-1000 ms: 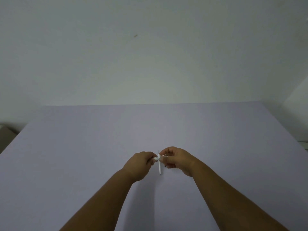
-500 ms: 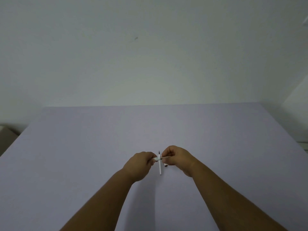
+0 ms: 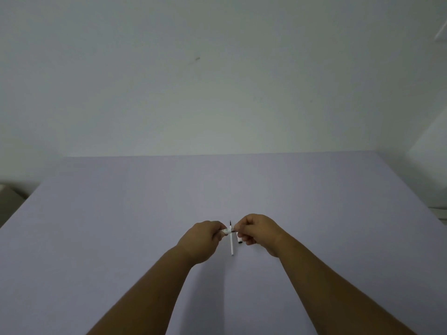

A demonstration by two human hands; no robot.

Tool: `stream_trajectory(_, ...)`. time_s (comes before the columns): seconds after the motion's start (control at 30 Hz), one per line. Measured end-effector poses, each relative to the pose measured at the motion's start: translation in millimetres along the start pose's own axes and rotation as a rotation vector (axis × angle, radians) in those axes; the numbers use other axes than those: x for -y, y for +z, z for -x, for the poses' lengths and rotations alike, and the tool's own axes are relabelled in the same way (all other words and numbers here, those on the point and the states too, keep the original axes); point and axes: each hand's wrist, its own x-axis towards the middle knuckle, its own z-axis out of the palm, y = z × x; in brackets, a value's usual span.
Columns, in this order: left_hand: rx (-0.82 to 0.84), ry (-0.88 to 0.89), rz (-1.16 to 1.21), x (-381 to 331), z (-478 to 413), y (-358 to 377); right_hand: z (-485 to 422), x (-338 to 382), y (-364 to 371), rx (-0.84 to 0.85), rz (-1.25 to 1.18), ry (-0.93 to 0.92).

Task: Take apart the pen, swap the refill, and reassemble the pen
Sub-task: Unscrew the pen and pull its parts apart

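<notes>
White pen barrel (image 3: 227,231) pinched by left hand (image 3: 202,240) and right hand (image 3: 260,232) fingers; refill (image 3: 232,243) at 6 o'clock; twist ends oppositely, coaxially.

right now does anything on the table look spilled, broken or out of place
Nothing stands out. The left hand and right hand pinch a small white pen part between them above a white refill on the lavender table. No spill shows.

My left hand (image 3: 202,240) and right hand (image 3: 260,232) are curled into pinches, fingertips nearly meeting. Both forearms stretch forward.
</notes>
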Motion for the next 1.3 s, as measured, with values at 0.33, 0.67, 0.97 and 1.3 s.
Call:
stream_trajectory(0.33, -0.075, -0.099, 0.076, -13.1, 3.3, -4.3, 2.1, 2.9, 0.3, -0.007, -0.023, -0.111)
stream_trajectory(0.67, -0.096, -0.097, 0.013, -12.7, 2.5, -5.4, 6.2, 9.4, -1.8, -0.038, -0.064, -0.042)
stream_trajectory(0.97, -0.088, -0.092, -0.012, -11.6, 4.4, -2.3, 8.1, 5.8, 1.1, -0.031, -0.077, -0.02)
stream_trajectory(1.3, -0.068, -0.066, -0.01, -9.8, 9.6, -5.6, 8.1, 5.6, -2.1, -0.068, -0.097, -0.096)
